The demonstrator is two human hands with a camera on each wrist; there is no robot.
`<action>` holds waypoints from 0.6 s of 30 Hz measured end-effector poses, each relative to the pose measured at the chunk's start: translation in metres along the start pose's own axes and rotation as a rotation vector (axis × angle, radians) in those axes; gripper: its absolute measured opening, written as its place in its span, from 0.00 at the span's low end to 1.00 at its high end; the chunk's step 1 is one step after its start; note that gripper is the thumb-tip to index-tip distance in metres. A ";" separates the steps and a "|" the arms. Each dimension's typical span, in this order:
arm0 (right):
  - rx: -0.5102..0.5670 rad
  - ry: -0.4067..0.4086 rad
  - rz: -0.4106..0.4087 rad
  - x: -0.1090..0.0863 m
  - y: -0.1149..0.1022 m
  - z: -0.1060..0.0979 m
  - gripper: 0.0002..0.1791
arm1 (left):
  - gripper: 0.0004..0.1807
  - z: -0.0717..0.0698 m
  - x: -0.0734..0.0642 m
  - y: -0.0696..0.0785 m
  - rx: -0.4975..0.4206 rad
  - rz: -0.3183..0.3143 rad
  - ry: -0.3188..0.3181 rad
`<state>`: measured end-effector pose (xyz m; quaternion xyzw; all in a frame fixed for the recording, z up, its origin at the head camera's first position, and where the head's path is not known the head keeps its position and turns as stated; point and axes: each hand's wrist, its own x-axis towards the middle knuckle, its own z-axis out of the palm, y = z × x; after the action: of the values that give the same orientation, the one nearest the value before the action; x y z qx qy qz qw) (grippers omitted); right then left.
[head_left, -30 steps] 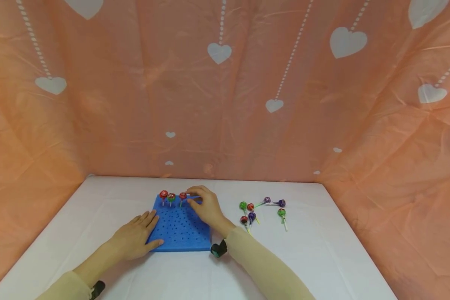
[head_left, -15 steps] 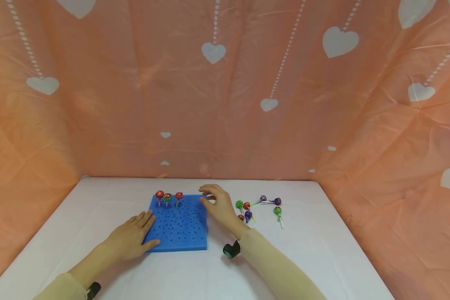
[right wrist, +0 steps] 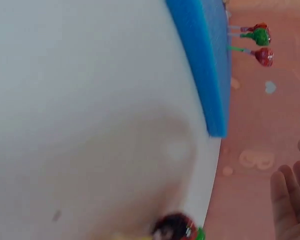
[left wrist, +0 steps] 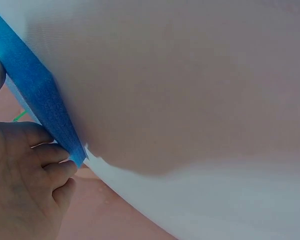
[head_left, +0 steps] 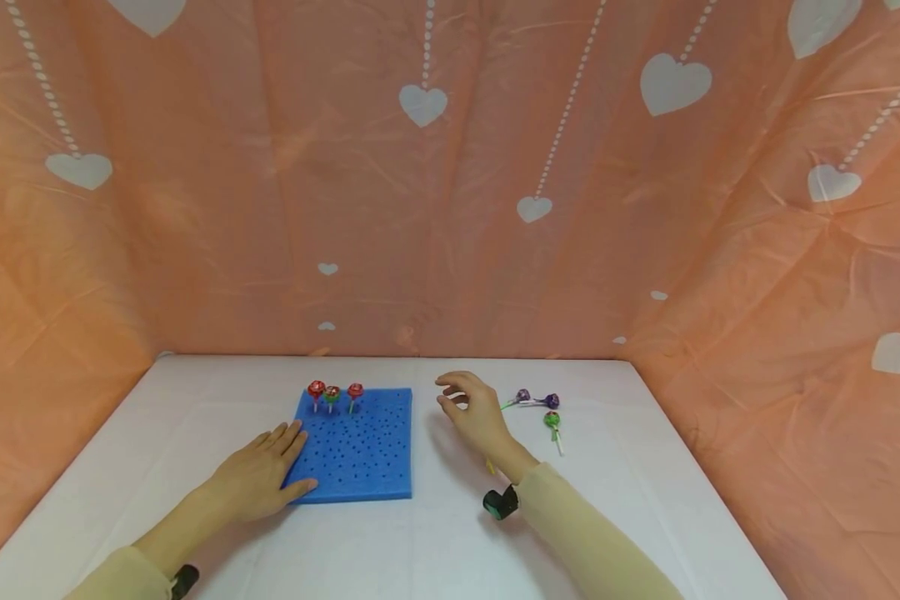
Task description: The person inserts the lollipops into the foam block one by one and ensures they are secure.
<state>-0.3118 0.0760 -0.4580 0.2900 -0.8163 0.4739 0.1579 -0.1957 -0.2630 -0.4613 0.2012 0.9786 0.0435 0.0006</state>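
Note:
A blue foam board (head_left: 371, 454) dotted with small holes lies on the white table. Three lollipops stand upright near its back edge: a red one (head_left: 316, 389), a green-and-red one (head_left: 332, 394) and another red one (head_left: 355, 390). My left hand (head_left: 258, 473) rests on the board's left edge, fingers extended over it. In the air right of the board is my right hand (head_left: 482, 415), its fingers loosely bent and holding nothing. It covers part of a group of loose lollipops in the head view. A dark red lollipop (right wrist: 176, 227) shows below it in the right wrist view.
Two purple lollipops (head_left: 552, 401) and a green one (head_left: 552, 420) lie on the table (head_left: 615, 500) to the right. An orange curtain (head_left: 450, 250) with white hearts surrounds the table at the back and sides.
My right hand has moved right, from beside the rightmost standing lollipop, off the board and in front of the loose ones. My left hand stays on the board. The head view has shifted slightly.

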 end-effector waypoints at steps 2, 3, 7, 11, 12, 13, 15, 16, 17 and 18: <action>-0.012 -0.005 0.016 -0.003 0.002 -0.007 0.15 | 0.47 0.000 0.000 0.000 -0.004 -0.002 -0.002; -0.022 -0.011 0.033 -0.006 0.003 -0.010 0.15 | 0.47 0.000 0.000 0.000 -0.005 -0.002 -0.001; -0.089 -0.051 0.096 -0.014 0.007 -0.024 0.14 | 0.47 0.001 0.000 -0.001 -0.006 -0.002 -0.002; -0.173 -0.115 0.088 -0.022 0.011 -0.035 0.12 | 0.47 0.001 -0.001 -0.001 -0.005 -0.005 -0.002; -0.189 -0.135 0.087 -0.024 0.012 -0.037 0.12 | 0.47 0.001 -0.002 0.000 -0.006 -0.006 -0.002; -0.210 -0.151 0.080 -0.026 0.012 -0.038 0.11 | 0.47 0.001 -0.002 0.000 -0.008 -0.007 -0.003; -0.242 -0.182 0.074 -0.029 0.014 -0.041 0.11 | 0.47 0.000 -0.003 0.001 -0.010 -0.008 -0.005; -0.251 -0.197 0.076 -0.030 0.014 -0.042 0.11 | 0.47 -0.001 -0.003 0.002 -0.012 -0.010 -0.005; -0.264 -0.207 0.073 -0.032 0.015 -0.042 0.12 | 0.47 -0.001 -0.004 0.002 -0.015 -0.011 -0.007; -0.280 -0.215 0.069 -0.033 0.016 -0.043 0.12 | 0.47 -0.001 -0.004 0.002 -0.014 -0.012 -0.007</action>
<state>-0.2968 0.1299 -0.4645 0.2859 -0.8960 0.3270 0.0920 -0.1915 -0.2627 -0.4598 0.1956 0.9794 0.0499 0.0057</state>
